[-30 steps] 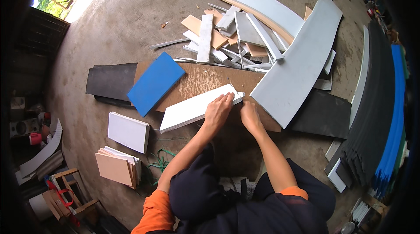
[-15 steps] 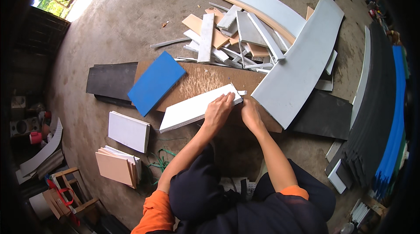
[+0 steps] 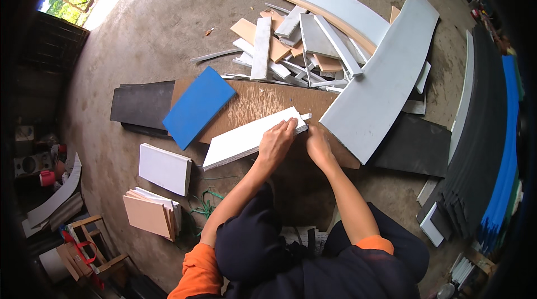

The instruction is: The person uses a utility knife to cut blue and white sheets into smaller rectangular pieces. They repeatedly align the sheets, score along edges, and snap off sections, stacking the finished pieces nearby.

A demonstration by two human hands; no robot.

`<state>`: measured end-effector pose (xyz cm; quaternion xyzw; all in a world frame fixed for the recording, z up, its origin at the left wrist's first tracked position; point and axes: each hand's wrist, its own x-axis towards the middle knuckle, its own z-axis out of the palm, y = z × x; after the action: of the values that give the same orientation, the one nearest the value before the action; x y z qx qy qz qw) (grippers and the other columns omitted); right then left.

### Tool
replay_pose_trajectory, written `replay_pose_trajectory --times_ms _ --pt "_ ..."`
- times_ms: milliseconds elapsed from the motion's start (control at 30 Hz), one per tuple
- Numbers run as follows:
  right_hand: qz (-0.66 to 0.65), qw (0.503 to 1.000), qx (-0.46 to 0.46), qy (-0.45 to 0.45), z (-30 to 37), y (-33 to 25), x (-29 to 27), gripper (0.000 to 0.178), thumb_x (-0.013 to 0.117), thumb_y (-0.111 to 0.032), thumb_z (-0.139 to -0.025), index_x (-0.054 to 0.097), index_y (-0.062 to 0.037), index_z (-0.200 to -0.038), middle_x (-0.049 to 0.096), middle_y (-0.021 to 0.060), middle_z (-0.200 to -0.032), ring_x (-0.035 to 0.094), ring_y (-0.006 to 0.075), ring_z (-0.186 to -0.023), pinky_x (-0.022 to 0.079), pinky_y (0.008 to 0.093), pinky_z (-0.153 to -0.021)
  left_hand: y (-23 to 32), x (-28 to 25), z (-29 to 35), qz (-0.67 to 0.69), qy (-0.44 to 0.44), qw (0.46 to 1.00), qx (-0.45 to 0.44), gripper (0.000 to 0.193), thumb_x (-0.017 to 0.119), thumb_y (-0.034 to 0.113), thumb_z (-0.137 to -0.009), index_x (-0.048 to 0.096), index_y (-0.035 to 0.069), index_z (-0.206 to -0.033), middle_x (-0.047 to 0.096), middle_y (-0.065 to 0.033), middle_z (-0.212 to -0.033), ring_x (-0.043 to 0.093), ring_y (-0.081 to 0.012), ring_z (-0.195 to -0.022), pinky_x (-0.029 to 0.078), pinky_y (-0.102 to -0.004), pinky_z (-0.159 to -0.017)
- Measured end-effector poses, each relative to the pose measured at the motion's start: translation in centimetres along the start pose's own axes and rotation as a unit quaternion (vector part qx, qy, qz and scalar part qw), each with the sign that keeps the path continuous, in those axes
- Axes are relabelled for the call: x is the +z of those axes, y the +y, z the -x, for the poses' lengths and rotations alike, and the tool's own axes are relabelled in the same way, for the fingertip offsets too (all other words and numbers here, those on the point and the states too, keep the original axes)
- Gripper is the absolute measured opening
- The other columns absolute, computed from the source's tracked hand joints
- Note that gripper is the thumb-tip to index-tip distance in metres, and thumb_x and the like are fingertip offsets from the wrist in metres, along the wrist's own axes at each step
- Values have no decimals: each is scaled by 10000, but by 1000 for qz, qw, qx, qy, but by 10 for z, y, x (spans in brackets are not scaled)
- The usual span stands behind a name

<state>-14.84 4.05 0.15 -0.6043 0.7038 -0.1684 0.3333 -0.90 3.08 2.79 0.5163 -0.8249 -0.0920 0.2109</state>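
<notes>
A white slab (image 3: 238,141), like a foam sheet, lies slanted on a worn brown board (image 3: 279,96). My left hand (image 3: 276,143) presses on its right part, the fingers bunched along the top near the end. Beside that end, my right hand (image 3: 320,147) is closed in a fist; whatever it holds is hidden. A small white strip (image 3: 306,116) sticks out past the slab's far right corner. Left of the slab, a blue rectangular sheet (image 3: 199,108) rests across the brown board.
Beyond the board is a heap of white and tan offcuts (image 3: 279,47). A long pale sheet (image 3: 386,75) leans at right over a black sheet (image 3: 414,145). White pieces (image 3: 164,169) and a tan-and-white stack (image 3: 148,215) sit at left. Black sheets (image 3: 475,131) line the far right.
The small strip at the slab's end sits slightly lower and closer to the slab. Both hands have shifted only a little; the slab stays in place.
</notes>
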Motion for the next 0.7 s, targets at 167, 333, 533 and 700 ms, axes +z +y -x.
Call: replay_pose_trajectory --times_ms 167,333,533,700 --pt "0 998 22 -59 9 -10 -10 199 404 -62 -817 551 51 -888 587 281 -837 549 459 -838 447 502 -727 -1 -13 -3 20 -96 993 -68 298 610 113 -725 517 50 -1002 625 -96 -944 611 -234 -850 510 -318 -688" --pt "24 997 37 -68 14 2 -6 223 388 -101 -844 556 37 -895 585 284 -854 553 447 -862 451 490 -735 1 -13 -2 17 -77 996 -32 287 605 106 -731 515 38 -996 617 -107 -986 602 -233 -904 503 -308 -740" --pt "-32 999 -6 -24 -7 16 13 234 396 -142 -854 563 14 -907 588 252 -897 536 461 -869 437 495 -738 -1 1 2 3 6 1000 17 324 606 136 -733 540 83 -1046 631 -75 -903 624 -253 -773 512 -343 -634" --pt "-37 996 62 -42 7 17 14 313 454 -251 -873 548 48 -861 571 301 -835 530 470 -856 429 510 -721 -4 -15 -10 1 -71 996 -60 302 624 146 -726 530 80 -1005 620 -80 -871 618 -237 -770 502 -326 -636"
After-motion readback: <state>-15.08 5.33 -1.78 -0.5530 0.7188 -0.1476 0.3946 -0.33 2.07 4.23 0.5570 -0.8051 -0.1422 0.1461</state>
